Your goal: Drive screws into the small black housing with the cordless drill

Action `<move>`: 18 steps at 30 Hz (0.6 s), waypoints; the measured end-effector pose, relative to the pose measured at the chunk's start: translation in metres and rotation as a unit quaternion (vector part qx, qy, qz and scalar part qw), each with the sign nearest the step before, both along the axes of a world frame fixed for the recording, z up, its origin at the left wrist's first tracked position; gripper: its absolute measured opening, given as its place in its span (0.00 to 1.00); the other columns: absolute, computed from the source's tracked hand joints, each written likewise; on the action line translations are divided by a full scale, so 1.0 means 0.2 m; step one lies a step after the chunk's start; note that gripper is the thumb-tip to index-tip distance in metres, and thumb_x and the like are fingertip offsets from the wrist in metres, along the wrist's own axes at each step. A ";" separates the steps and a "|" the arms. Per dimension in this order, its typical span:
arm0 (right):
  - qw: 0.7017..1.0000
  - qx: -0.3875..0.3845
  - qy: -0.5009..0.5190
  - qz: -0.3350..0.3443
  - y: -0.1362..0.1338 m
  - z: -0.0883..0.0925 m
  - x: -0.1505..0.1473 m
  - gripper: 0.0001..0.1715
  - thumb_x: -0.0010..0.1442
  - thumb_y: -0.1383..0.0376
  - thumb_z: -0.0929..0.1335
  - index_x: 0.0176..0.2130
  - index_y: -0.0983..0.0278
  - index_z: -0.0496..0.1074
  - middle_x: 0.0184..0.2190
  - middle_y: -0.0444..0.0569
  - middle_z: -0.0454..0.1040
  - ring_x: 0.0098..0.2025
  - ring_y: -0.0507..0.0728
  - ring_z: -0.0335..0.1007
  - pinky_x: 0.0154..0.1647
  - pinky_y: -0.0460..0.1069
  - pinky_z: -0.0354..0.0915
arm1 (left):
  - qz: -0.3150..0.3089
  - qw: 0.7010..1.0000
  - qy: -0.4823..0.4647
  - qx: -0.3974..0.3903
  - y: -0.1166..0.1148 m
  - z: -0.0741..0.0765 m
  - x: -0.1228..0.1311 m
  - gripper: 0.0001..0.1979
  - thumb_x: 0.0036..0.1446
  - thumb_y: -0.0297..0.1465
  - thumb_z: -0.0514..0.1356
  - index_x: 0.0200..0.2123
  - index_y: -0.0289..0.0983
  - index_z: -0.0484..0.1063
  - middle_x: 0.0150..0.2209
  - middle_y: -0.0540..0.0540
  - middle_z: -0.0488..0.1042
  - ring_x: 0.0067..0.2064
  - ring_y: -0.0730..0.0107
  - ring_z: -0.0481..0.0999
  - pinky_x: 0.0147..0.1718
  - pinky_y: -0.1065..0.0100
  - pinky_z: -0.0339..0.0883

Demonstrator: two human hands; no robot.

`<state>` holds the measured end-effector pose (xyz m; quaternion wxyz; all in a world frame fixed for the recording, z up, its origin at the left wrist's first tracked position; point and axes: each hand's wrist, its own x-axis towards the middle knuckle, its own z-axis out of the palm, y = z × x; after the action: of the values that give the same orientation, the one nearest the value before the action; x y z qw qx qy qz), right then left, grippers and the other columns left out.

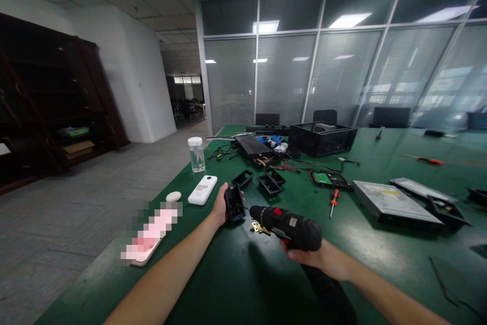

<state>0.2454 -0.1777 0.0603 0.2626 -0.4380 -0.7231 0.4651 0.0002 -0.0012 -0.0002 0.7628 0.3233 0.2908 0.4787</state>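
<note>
My left hand (pixel 221 206) is wrapped round a small black plastic housing (pixel 234 203), holding it upright on the green table (pixel 236 284). A black cordless drill (pixel 289 226) with a red switch is gripped in my right hand (pixel 304 254); its nose points left at the housing, almost touching it. Under the drill's nose lies a small brass-coloured part (pixel 259 227).
Beyond my hands lie three small black trays (pixel 266 181), a white device (pixel 203 189), a white oval (pixel 173 196) and a clear jar (pixel 197 154). Further right are a red screwdriver (pixel 334 199), a circuit board (pixel 327 179), a flat drive (pixel 391 202) and a black open case (pixel 321 137).
</note>
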 end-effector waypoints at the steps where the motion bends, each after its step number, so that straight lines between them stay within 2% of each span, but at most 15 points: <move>1: 1.000 0.003 -0.001 -0.001 0.00 0.00 0.00 0.19 0.57 0.54 0.67 0.39 0.67 0.68 0.34 0.47 0.68 0.37 0.56 0.63 0.39 0.50 0.63 | -0.001 1.000 -0.003 0.002 0.01 -0.01 0.00 0.27 0.54 0.50 0.51 0.35 0.29 0.72 0.30 0.37 0.76 0.30 0.59 0.77 0.29 0.62 0.69; 7: 1.000 0.013 0.000 0.002 0.01 -0.02 0.01 0.19 0.57 0.54 0.67 0.40 0.66 0.69 0.36 0.48 0.68 0.38 0.57 0.64 0.40 0.51 0.63 | 0.003 1.000 0.002 0.003 0.01 -0.01 0.00 0.26 0.54 0.49 0.51 0.36 0.31 0.71 0.30 0.37 0.76 0.29 0.58 0.77 0.29 0.60 0.70; 18: 1.000 0.014 -0.001 0.000 -0.01 0.02 -0.02 0.17 0.56 0.55 0.67 0.38 0.66 0.68 0.33 0.47 0.67 0.36 0.56 0.63 0.38 0.51 0.63 | 0.002 1.000 0.000 0.008 -0.01 0.01 0.00 0.27 0.54 0.49 0.51 0.35 0.30 0.72 0.30 0.37 0.76 0.30 0.58 0.77 0.29 0.60 0.69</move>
<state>0.2422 -0.1788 0.0635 0.2680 -0.4346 -0.7297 0.4548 0.0000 -0.0032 0.0020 0.7592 0.3290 0.2873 0.4825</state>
